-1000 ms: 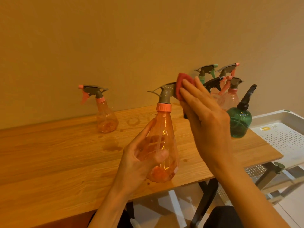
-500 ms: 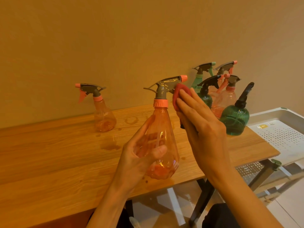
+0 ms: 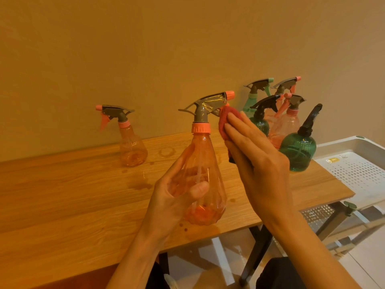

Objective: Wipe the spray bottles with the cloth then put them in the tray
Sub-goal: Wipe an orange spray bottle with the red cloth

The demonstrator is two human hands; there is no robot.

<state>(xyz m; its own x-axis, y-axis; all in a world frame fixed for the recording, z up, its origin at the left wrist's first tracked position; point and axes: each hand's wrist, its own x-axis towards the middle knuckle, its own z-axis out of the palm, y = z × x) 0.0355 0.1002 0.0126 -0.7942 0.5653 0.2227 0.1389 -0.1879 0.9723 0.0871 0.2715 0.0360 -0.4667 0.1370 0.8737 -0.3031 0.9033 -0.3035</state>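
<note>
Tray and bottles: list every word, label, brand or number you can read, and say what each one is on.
No text can be read.
White tray: a yellow sticker with a round mark beside it, print too small and blurred to read.
Held orange spray bottle and the bottles standing on the table: no label or print shows.
Red cloth: no print shows.

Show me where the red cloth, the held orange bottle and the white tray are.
red cloth (image 3: 226, 119), head view, upper fold above the fingertips.
held orange bottle (image 3: 208, 155), head view, clear shoulder below the collar.
white tray (image 3: 341, 142), head view, near rim.
</note>
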